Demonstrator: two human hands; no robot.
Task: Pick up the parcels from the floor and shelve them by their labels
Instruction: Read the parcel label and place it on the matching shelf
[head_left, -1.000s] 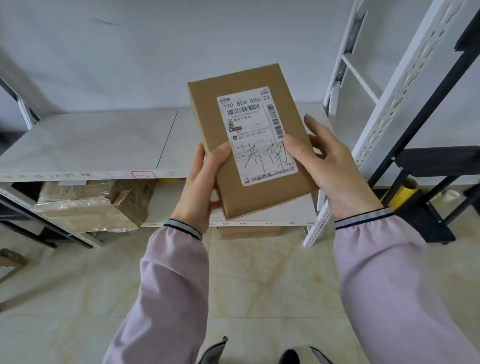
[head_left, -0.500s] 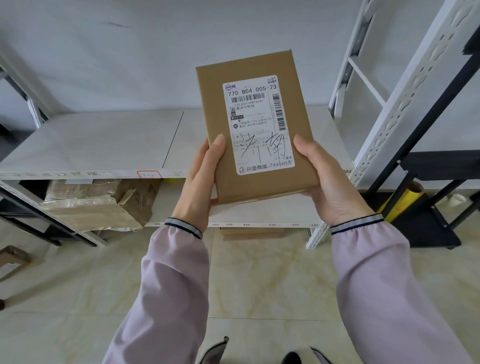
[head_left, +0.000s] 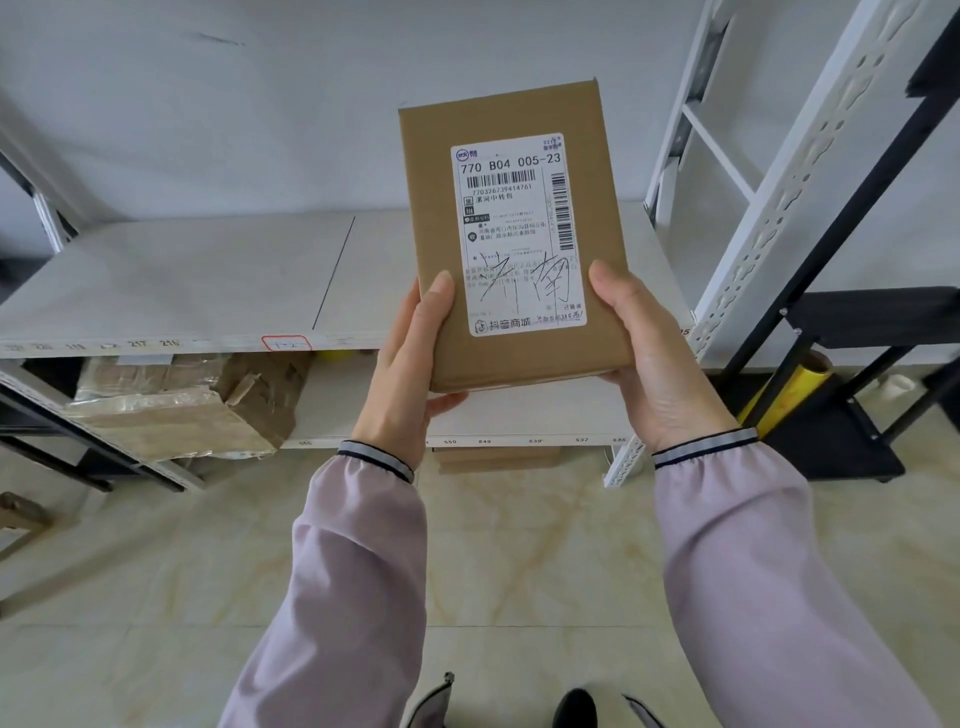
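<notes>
Both hands are clamped on the parcel: left hand (head_left: 410, 374) wraps the lower left edge with the thumb on the front face and fingers tucked underneath, right hand (head_left: 649, 358) mirrors it on the lower right edge. The parcel (head_left: 519, 234) is a flat brown cardboard box held up off the floor, roughly upright with the face turned toward the camera, in front of the white shelf (head_left: 208, 275). The shipping label (head_left: 519, 234) is fully readable, with the top line 770 B04 005-23 and some big handwriting scrawled across the lower half.

So I'd say this is the read-the-label step, and the grip is about right for it. Neither thumb covers the print, though the right one sits just beside the handwriting, so I wouldn't slide it any further in. Holding low on the box leaves the code and barcode in plain sight, which is the whole point.

Next bit is matching it up. The shelf's front edge has small numbers along it plus a red-outlined tag (head_left: 285, 343), and the lower shelf (head_left: 519, 415) has its own row of numbers, mostly too small to read. I'd check those against the label before committing. Other cardboard parcels (head_left: 197, 405) already sit on the lower level at left, so mind them when sliding this one in
</notes>
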